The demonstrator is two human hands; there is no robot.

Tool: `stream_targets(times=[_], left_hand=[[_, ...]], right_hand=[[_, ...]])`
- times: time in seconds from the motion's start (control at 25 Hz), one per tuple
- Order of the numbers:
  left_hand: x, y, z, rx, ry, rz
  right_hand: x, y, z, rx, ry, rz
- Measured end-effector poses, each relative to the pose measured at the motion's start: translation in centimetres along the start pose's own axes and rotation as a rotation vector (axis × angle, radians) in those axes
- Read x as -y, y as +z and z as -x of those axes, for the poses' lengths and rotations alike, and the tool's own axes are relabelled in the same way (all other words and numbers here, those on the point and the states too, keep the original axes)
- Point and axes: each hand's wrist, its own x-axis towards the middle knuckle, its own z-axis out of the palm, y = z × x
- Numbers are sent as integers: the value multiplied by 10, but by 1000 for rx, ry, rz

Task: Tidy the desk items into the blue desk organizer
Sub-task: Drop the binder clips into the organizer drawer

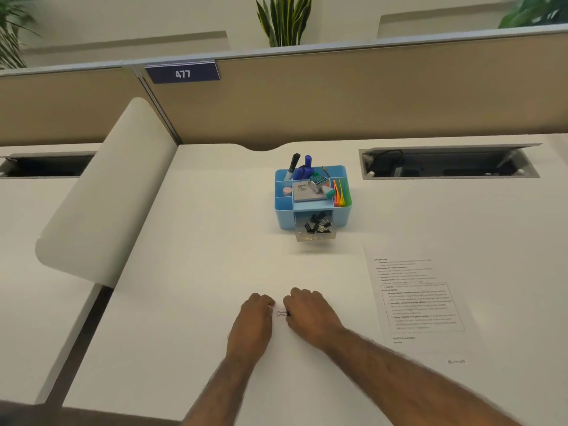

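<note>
The organizer (313,210) sits far back on the desk (199,272) — its drawer (315,236) sticks out in front, with clips (318,226) in it. A sheet of paper (421,299) lies nearer, off to the right. Left of the paper, one small clip (282,313) is between the left hand (256,318) and right hand (310,312).

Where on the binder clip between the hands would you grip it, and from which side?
Likely grip the binder clip by its black body, from above, on the side of the right hand: it lies flat, its thin wire loops point toward the left hand.
</note>
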Motion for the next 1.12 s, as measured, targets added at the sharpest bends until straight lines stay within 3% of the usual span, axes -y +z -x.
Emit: stream_targets(times=[0.16, 0.32, 0.6, 0.84, 0.96, 1.12], left_hand=[[-13, -6, -13, -84, 105, 85], [-57, -24, -57, -177, 147, 124], [-100, -49, -111, -261, 163, 24], [-99, -50, -124, -209, 175, -29], [-101, -49, -128, -172, 169, -26], [-106, -50, -133, -148, 158, -50]], right_hand=[[-23, -19, -3, -168, 60, -49], [-61, -86, -26, -388, 210, -93], [-89, -139, -61, -357, 274, 13], [-110, -121, -38, -555, 525, -344], [-108, -95, -24, -442, 583, -468], [-107, -79, -31, -330, 631, -394]])
